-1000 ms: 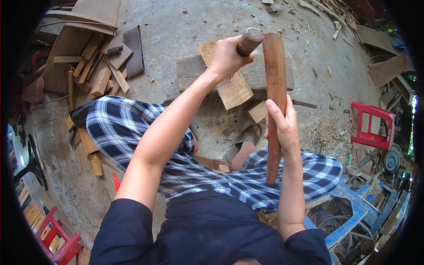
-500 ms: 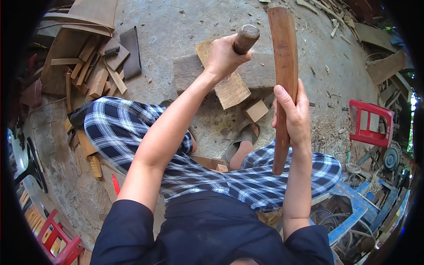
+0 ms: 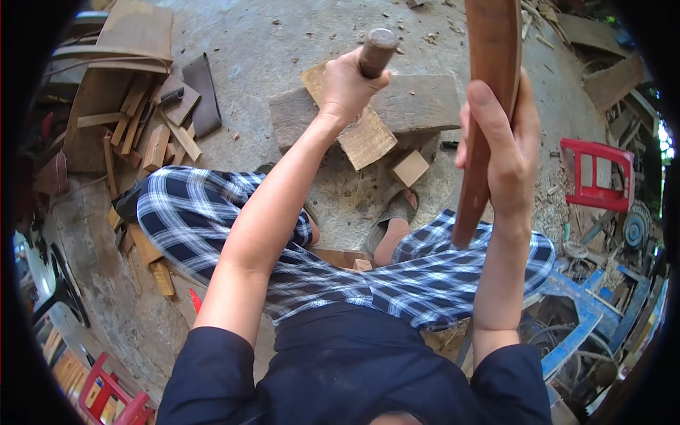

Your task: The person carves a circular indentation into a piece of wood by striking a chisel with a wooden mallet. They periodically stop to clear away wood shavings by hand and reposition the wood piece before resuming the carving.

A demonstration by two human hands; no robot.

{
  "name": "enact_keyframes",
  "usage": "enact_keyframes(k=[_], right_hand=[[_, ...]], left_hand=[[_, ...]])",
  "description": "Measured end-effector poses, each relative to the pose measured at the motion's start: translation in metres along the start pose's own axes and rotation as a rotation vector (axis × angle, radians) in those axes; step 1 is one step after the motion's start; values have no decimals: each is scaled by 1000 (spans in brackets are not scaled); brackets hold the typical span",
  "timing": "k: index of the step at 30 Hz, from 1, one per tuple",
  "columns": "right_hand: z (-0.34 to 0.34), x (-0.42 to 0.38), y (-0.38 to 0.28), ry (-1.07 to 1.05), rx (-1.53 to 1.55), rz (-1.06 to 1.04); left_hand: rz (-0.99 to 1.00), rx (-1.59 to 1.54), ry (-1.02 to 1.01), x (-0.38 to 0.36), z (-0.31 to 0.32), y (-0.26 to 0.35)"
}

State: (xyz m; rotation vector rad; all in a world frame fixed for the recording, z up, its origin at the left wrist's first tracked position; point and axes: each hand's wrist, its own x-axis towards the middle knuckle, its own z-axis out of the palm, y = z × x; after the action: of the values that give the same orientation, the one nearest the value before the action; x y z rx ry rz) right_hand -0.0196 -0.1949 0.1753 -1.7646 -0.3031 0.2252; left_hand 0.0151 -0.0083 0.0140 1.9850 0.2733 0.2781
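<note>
My left hand (image 3: pixel 347 92) is wrapped round a thick round wooden handle (image 3: pixel 379 51) with a worn, pale end; whatever lies below the fist is hidden. Beneath that hand, a light wood block (image 3: pixel 368 138) rests across a heavy weathered beam (image 3: pixel 425 103) on the floor. On the other side, my right hand (image 3: pixel 508 152) grips a long, slightly curved brown wooden slat (image 3: pixel 494 49), thumb on its face and fingers round the far edge. The slat is held up near the camera, and its top runs out of view. A small wood block (image 3: pixel 410 168) sits in front of the beam.
Wood offcuts (image 3: pixel 156 149) are heaped at the left. A red plastic stool (image 3: pixel 598 173) stands at the right, above a blue metal machine frame (image 3: pixel 567 319). Another red stool (image 3: pixel 110 393) is at lower left. Wood chips litter the concrete floor (image 3: pixel 248 42).
My right hand has lifted the wooden slat up and to the right, closer to the camera. My left hand has shifted slightly up and left, still holding the handle.
</note>
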Motion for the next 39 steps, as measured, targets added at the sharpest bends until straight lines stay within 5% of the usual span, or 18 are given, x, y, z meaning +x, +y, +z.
enact_keyframes(k=[3,5,10,13,14,17,21,25,27,29,32,35,39], right_hand=[[9,13,25,15,-281,-158],[9,21,43,-99,-697,-69],[6,20,11,-38,-460,-241],[13,19,17,9,-445,-123],[9,24,30,-117,-704,-33],[-5,29,25,-170,-782,-120],[9,27,3,83,-340,-326],[10,24,29,-106,-813,-114],[5,17,27,-184,-879,18],[4,8,55,-81,-872,-112],[7,-5,51,-74,-380,215],[3,-14,66,-69,-309,265],[-2,-27,77,-70,-287,301]], left_hand=[[29,-32,-20,9,8,-15],[38,-11,-58,7,10,-11],[80,-110,-36,1,14,-19],[75,-65,-36,1,11,-16],[95,-100,-26,0,11,-15],[157,-146,-7,4,13,-21],[46,-20,-33,-4,10,-17],[229,-73,18,-6,8,-19],[110,-157,-2,-11,6,-23],[29,-196,-8,-11,9,-30],[1,-198,255,-11,9,-37],[-41,-330,454,-2,15,-54],[-39,-386,351,7,9,-63]])
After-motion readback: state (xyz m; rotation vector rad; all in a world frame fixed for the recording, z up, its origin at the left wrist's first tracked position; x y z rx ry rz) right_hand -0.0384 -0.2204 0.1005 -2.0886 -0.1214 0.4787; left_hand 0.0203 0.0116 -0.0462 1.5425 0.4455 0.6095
